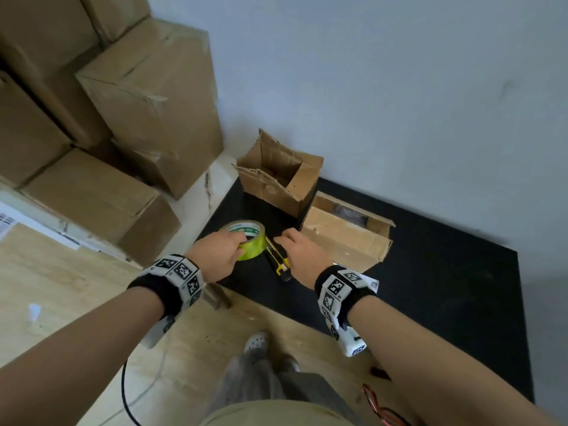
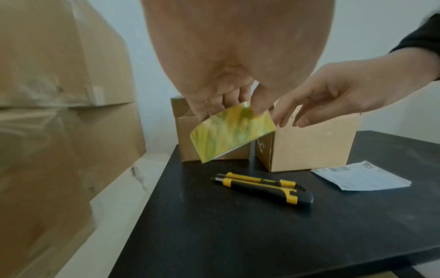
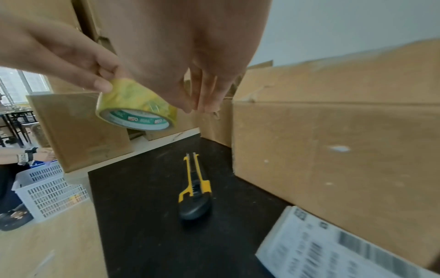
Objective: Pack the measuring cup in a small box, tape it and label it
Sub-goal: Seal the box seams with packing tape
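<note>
Up above the black tabletop (image 1: 430,272), the left hand (image 1: 215,256) grips a yellow-green roll of tape (image 1: 250,242), thumb and fingers curled round its rim so that it hangs clear of the surface. Just beside it, the right hand (image 1: 302,252) hovers with fingers straight and loosely spread, holding nothing; its fingertips (image 2: 283,123) come close to the roll's edge, though I cannot tell whether they touch it.

Below the two hands a yellow and black box cutter (image 2: 262,188) lies flat on the tabletop. To its right stands a small box (image 1: 345,233) with its flaps partly folded over; something dark and shiny shows through the gap at the far side, possibly the measuring cup, but the view is too poor to be sure. Behind that box, nearer the wall, sits a second box (image 1: 279,175) with its torn flaps standing open. A printed label (image 3: 333,248) lies flat on the tabletop, right against the front of the small box.

Further left, large cardboard cartons (image 1: 147,96) are stacked against the wall. In the right wrist view a white slotted basket (image 3: 47,190) stands on the floor, with another person's hand (image 3: 45,155) over it.
</note>
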`<state>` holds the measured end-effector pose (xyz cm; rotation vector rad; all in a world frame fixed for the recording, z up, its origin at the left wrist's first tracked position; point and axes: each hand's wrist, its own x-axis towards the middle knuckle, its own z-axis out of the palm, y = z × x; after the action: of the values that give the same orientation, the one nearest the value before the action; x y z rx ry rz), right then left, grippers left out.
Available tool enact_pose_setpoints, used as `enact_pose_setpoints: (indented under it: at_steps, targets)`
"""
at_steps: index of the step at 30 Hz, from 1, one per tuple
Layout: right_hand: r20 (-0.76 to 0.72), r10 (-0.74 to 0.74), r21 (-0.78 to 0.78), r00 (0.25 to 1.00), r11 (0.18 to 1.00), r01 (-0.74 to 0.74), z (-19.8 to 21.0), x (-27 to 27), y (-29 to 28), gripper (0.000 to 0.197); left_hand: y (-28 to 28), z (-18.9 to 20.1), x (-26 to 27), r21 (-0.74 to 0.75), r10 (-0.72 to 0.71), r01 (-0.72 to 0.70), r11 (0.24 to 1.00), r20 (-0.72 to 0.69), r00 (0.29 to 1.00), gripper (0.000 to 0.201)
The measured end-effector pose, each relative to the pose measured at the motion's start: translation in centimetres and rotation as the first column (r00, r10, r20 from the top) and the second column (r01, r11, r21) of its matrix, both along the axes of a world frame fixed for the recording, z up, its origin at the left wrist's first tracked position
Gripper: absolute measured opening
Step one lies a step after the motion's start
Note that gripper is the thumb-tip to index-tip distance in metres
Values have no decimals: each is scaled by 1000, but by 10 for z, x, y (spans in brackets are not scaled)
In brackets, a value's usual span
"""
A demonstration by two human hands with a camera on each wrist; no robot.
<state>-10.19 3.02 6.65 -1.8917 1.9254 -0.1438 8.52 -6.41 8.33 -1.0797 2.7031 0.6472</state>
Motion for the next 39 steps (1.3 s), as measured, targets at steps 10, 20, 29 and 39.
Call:
enact_pose_setpoints:
  at_steps: [10,20,29,39]
  targets:
    - [-24,-102,-155,995,983,97,13,-68,48,55,47,43,-57,-134,-11,-3,991,-104,995,30]
    - [-221,-372,-147,901,927,346,9,-114,47,66,37,48,-91,-187,-129,95,978,-182,975,32]
    - [-122,-429,-187,895,896,404,-5,-118,41,42,15,38,-116,-202,-242,201,959,-205,949,30]
    - [58,-404,-92,913,908,408,-8,-131,47,58,1,28,-143,-222,-359,313,923,-212,909,24]
